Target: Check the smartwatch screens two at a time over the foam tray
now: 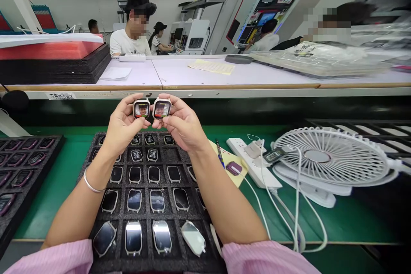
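My left hand (pixel 126 116) grips a smartwatch body (pixel 141 110) with a pale case and a lit screen. Beside it, my right hand (pixel 180 120) pinches a second, similar smartwatch body (pixel 161 109), also lit. Both screens face me and show a picture with red and green marks at the bottom. Below my hands lies a black foam tray (pixel 146 218) whose compartments hold several strapless watches. Some of those screens are dark, some carry white text, and one compartment (pixel 171 154) near my right wrist holds no watch. My forearms hide parts of the tray's sides.
At left is another foam tray (pixel 53 154) of purple-rimmed watches. A white fan (pixel 334 156), power strip (pixel 253 167), cables and yellow paper (pixel 239 182) with a pen lie at right. Ahead, a shelf (pixel 180 75) carries foam sheets (pixel 53 64) and plastic trays (pixel 321 58). Several people sit beyond.
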{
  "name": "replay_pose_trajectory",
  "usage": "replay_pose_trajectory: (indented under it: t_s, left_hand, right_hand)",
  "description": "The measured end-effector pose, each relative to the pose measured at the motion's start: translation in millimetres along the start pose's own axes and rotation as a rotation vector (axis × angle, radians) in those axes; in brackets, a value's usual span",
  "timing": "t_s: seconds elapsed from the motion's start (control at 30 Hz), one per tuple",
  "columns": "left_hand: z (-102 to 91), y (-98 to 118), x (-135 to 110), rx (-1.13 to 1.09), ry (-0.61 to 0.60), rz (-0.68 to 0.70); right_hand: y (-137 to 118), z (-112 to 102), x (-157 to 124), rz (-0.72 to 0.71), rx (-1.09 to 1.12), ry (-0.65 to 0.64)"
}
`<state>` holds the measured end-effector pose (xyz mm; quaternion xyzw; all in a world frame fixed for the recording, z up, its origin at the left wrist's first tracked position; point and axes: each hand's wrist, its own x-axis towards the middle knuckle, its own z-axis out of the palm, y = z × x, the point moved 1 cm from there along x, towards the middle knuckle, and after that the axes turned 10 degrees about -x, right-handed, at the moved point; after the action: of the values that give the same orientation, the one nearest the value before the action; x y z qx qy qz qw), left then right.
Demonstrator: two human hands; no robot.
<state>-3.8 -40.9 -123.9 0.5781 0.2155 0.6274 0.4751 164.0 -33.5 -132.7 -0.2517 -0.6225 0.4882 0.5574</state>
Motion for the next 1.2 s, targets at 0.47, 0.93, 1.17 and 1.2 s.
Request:
replay_pose_trajectory:
  t_s: [0.47, 0.93, 1.17, 1.2]
  left_hand:
    - [7.4, 31.1, 17.1, 0.024, -0.013, 0.077]
    - [21.9, 109.1, 73.1, 0.072, -0.079, 0.292]
    - [26.2, 123.0, 72.2, 0.075, -0.097, 0.318]
    - [26.7, 123.4, 71.4, 0.077, -0.101, 0.319]
  right_hand:
    - [-35.5, 4.5, 21.7, -0.056, 0.030, -0.024]
    - [-112.1, 9.7, 81.1, -0.288, -0.122, -0.160]
    - [-131.1, 12.2, 71.8, -0.332, -0.138, -0.160]
    - [-131.9, 12.4, 70.7, -0.334, -0.133, -0.164]
